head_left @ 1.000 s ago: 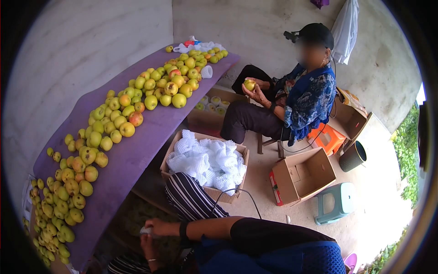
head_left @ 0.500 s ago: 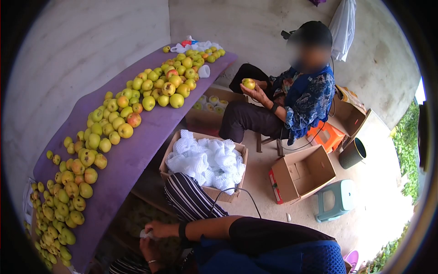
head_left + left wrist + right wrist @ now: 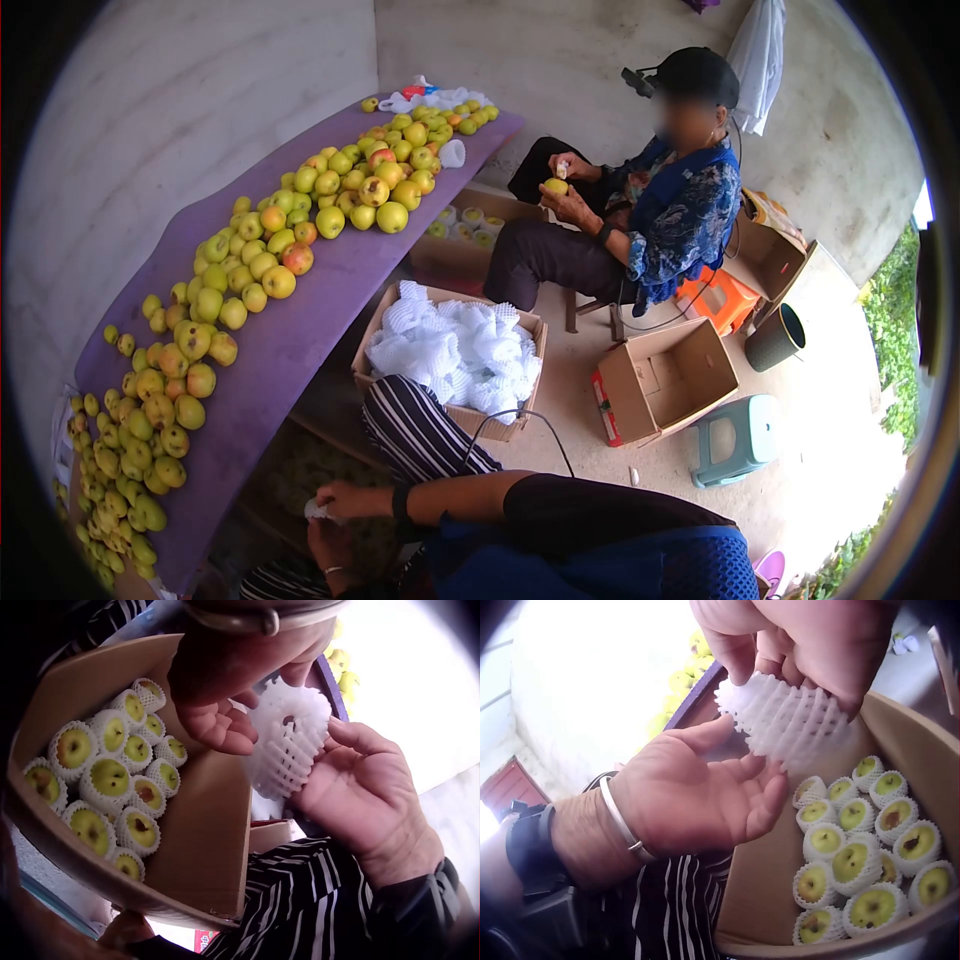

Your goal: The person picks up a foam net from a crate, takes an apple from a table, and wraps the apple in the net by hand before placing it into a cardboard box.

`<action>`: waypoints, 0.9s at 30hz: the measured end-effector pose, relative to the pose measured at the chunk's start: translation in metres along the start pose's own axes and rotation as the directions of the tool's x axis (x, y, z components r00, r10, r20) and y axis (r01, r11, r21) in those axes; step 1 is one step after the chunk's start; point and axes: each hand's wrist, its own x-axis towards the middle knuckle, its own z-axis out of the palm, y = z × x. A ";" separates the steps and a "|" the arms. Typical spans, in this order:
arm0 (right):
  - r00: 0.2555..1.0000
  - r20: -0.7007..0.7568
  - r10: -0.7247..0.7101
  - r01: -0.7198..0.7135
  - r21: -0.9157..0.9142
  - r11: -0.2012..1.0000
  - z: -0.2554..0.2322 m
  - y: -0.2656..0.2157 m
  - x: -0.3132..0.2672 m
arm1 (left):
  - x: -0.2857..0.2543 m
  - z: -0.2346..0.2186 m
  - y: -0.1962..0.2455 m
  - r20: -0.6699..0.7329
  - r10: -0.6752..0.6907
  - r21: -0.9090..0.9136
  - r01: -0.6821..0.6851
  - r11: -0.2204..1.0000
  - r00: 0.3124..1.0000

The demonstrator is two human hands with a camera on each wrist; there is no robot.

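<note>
My right hand pinches a white foam fruit net by its edge. The net looks slack, and no apple shows inside it. My left hand, a bracelet on its wrist, lies palm up beside the net with loosely bent fingers; its thumb is right at the net's edge. Close by both hands stands a cardboard box holding several green-yellow apples, each in a white foam net. In the head view the two hands are low and in shadow, beside the purple table.
Many loose apples lie along the purple table. A carton of white foam nets stands by my striped knee. Across from me a seated person holds an apple. An open carton and a teal stool are at right.
My hands have hardly moved, and the foam net has shifted slightly between them. The other person has brought a hand with a small white piece to the top of their apple.
</note>
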 end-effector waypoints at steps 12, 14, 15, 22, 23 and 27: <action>0.998 0.034 0.046 -0.055 0.354 0.934 -0.006 -0.009 -0.003 | 0.002 0.011 -0.009 0.039 0.142 -0.141 -0.135 0.981 0.989; 0.999 -0.025 -0.021 0.031 0.529 0.848 -0.004 -0.005 -0.003 | -0.016 0.032 0.006 -0.059 0.043 0.016 -0.042 0.999 0.997; 0.998 0.063 0.006 -0.042 0.590 0.806 -0.009 -0.003 0.001 | -0.015 0.031 0.004 -0.091 0.053 0.030 -0.050 0.998 0.994; 0.986 0.101 0.134 -0.168 0.575 0.801 -0.011 -0.015 0.000 | -0.018 0.027 0.007 0.011 0.169 -0.225 -0.162 0.961 0.986; 0.984 0.084 0.158 -0.177 0.589 0.788 -0.010 -0.017 0.001 | -0.020 0.027 0.010 -0.018 0.179 -0.233 -0.178 0.956 0.984; 0.978 0.045 0.204 -0.197 0.522 0.830 -0.010 -0.018 0.003 | -0.020 0.026 0.016 0.034 0.192 -0.388 -0.164 0.907 0.981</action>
